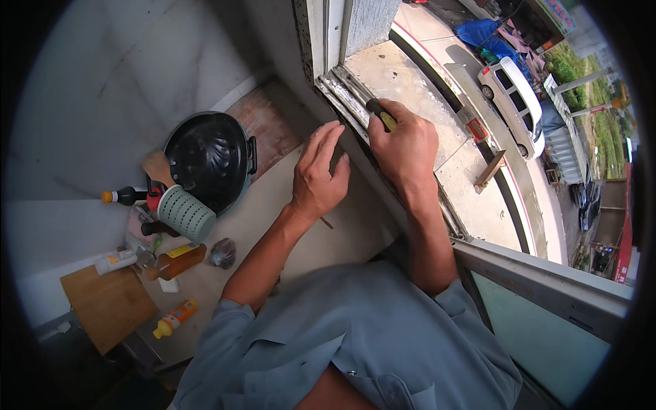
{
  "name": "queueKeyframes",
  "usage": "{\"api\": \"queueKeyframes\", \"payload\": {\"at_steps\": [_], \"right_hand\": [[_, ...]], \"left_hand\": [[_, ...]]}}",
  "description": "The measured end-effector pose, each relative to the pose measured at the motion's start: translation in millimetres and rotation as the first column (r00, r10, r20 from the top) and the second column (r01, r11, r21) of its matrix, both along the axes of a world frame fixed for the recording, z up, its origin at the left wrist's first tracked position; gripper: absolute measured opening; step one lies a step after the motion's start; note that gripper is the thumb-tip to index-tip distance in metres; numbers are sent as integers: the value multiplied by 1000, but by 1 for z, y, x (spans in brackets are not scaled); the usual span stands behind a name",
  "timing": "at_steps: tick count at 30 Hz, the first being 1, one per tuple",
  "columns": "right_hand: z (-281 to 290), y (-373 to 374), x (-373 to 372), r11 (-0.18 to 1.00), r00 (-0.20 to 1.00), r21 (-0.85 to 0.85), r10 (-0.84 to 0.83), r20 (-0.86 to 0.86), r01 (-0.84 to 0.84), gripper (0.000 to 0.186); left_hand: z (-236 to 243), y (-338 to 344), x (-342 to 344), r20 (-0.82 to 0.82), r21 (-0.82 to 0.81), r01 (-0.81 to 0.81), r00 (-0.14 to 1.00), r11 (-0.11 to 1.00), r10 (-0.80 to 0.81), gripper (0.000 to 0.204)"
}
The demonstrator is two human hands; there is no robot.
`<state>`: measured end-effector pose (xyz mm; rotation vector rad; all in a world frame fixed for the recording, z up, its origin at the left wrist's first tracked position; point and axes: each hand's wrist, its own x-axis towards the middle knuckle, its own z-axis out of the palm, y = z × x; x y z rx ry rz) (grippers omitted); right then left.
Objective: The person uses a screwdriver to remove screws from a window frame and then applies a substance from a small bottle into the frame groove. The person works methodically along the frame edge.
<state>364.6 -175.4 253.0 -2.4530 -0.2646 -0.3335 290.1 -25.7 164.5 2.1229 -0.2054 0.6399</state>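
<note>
Daylight falls from the right over a stone ledge (pixel 403 75), with a white van (pixel 512 102) on the road outside, while on the left a pale wall (pixel 164 68) stands behind a counter (pixel 263 236). On this counter are a black lid (pixel 208 157), a green basket (pixel 186 213), some bottles (pixel 183 261) and a board (pixel 109 307).

In the head view, the right hand (pixel 408 143) is closed around the handle of a tool (pixel 374 106) with dark and yellow parts, perhaps a screwdriver. The left hand (pixel 316 171) is loosely spread, thumb apart from the fingers, near the inner edge of the window track (pixel 342 102); I see nothing held in it, though its palm is partly hidden.

For working well along this track, I would judge that the tool should lie low and in line with the groove, pushed with light, even strokes, because a steep angle could scratch the metal or slip out. The left hand would be safer beside the line of the tip than in front of it.

As for the grip, the handle is between the right thumb and fingers, its rear end covered by the hand. The front part points away from the person, toward the frame corner. Whether the tip touches the groove, I cannot tell.
</note>
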Motion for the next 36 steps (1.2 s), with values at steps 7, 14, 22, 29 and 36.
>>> {"api": "queueKeyframes", "payload": {"at_steps": [7,14,22,29,36], "right_hand": [[-1,11,3,998,997,-31,-64,-42,63,36],[-26,3,17,786,991,618,-89,98,10,37],[-33,8,15,785,925,617,-276,261,59,47],[-23,-1,19,812,972,563,23,235,-155,18],[-18,-4,4,773,988,634,-123,94,36,24]], "left_hand": [[36,-27,55,270,52,94,957,994,-104,70],[52,-30,86,77,193,346,928,918,-366,81],[43,-31,101,183,309,384,874,870,-451,40],[36,-43,115,278,252,417,833,873,-478,33],[27,-64,121,357,212,439,797,873,-487,30]]}}
